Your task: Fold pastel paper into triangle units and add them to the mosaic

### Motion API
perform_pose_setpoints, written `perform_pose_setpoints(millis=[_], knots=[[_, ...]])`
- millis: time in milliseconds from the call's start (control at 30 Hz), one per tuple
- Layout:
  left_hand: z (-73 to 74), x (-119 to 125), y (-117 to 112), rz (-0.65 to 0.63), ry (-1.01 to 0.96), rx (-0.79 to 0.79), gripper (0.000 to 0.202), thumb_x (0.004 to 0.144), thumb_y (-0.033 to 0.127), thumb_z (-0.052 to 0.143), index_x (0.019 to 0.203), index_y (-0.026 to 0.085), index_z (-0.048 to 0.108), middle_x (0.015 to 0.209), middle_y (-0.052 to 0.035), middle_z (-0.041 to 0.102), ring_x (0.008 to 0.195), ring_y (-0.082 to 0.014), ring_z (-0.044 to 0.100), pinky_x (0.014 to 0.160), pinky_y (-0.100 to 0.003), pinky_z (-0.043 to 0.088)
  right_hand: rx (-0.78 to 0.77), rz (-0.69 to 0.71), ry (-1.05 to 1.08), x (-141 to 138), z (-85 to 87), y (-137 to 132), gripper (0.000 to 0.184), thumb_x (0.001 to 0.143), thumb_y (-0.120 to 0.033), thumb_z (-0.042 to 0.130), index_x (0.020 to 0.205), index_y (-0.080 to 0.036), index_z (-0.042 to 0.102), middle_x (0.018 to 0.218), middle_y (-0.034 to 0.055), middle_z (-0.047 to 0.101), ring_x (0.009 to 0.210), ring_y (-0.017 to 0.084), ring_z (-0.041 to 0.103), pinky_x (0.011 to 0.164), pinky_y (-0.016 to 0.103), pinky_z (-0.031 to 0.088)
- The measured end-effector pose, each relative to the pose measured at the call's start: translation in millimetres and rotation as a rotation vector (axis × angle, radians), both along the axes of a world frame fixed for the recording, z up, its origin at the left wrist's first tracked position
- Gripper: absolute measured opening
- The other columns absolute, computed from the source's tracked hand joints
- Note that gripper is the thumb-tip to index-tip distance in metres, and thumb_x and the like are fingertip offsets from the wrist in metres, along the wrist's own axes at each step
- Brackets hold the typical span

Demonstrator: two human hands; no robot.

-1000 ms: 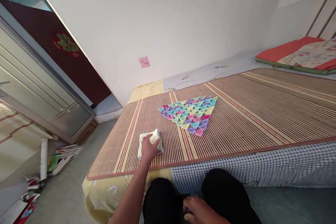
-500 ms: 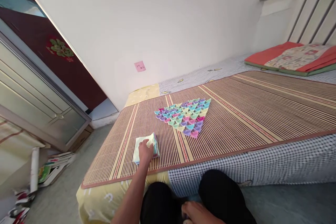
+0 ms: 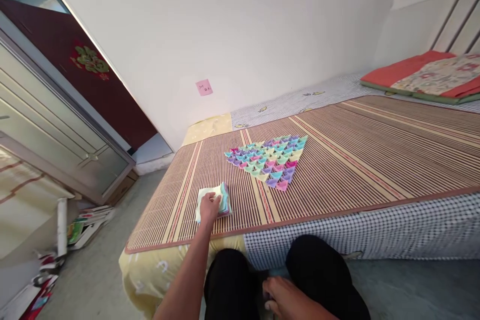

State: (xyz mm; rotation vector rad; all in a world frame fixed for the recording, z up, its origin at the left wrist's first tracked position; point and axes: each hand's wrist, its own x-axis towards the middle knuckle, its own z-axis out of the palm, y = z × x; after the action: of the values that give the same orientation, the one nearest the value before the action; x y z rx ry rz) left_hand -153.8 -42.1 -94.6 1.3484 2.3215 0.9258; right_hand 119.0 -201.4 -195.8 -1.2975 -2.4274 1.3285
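Note:
My left hand (image 3: 208, 208) reaches out onto a stack of pastel paper squares (image 3: 217, 196) lying on the striped bamboo mat (image 3: 348, 160) near its front edge. The fingers curl over the stack's near side and pinch at the paper. Farther back on the mat lies a triangle of several small folded paper pieces (image 3: 268, 161) in pink, purple, teal and yellow. My right hand (image 3: 285, 300) rests low between my knees in black trousers, fingers curled, with a small dark thing partly under them that I cannot make out.
The mat covers a bed with a checked sheet (image 3: 375, 232) and a yellow sheet (image 3: 150, 270). A red and floral folded quilt (image 3: 423, 77) lies at the far right. A pink note (image 3: 204, 87) sticks on the white wall. Magazines and papers (image 3: 82, 225) lie on the floor at left.
My left hand has shifted slightly back toward the near side of the paper stack and stays on it. The view has swayed a little. The right hand stays between my knees.

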Motion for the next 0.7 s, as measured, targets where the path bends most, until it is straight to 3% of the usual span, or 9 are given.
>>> perform_pose_setpoints(millis=[200,400,567,700], knots=[[2.6,-2.9,-4.8,-0.014,-0.175,0.016,0.029,0.099,0.038,0.069,0.116,0.014,0.069,0.112,-0.0070,0.071,0.093,-0.0221,0.071,0.080,-0.039,0.062,-0.002,0.005,-0.026,-0.9,8.2,-0.5,0.016,0.079,-0.014,0.067,0.091,-0.021,0.076,0.104,0.0079,0.079,0.099,0.026,0.074,0.073,0.029,0.041],[11.5,-5.3,-13.3,0.002,-0.361,0.130,0.025,0.099,0.036,0.069,0.112,0.014,0.069,0.106,-0.0061,0.071,0.086,-0.0190,0.070,0.074,-0.035,0.061,-0.007,-0.001,-0.016,2.6,12.7,-1.0,0.014,0.080,-0.013,0.066,0.089,-0.019,0.073,0.101,0.0092,0.077,0.098,0.026,0.073,0.072,0.030,0.041],[25.1,-9.3,-28.3,0.013,-0.560,0.227,0.023,0.099,0.034,0.069,0.090,0.013,0.067,0.081,0.0006,0.067,0.065,-0.0126,0.063,0.061,-0.027,0.055,-0.024,-0.021,0.028,5.3,15.5,-3.2,0.012,0.080,-0.012,0.065,0.088,-0.019,0.072,0.100,0.0101,0.076,0.098,0.028,0.071,0.077,0.032,0.043],[44.7,-2.1,-44.3,-0.016,-0.745,0.320,0.031,0.094,0.036,0.075,0.075,0.015,0.063,0.065,0.0048,0.061,0.053,-0.0096,0.055,0.053,-0.023,0.048,-0.058,-0.066,0.115,2.7,17.9,-4.9,0.011,0.075,-0.012,0.067,0.082,-0.019,0.072,0.097,0.0093,0.077,0.098,0.028,0.071,0.080,0.033,0.045]])
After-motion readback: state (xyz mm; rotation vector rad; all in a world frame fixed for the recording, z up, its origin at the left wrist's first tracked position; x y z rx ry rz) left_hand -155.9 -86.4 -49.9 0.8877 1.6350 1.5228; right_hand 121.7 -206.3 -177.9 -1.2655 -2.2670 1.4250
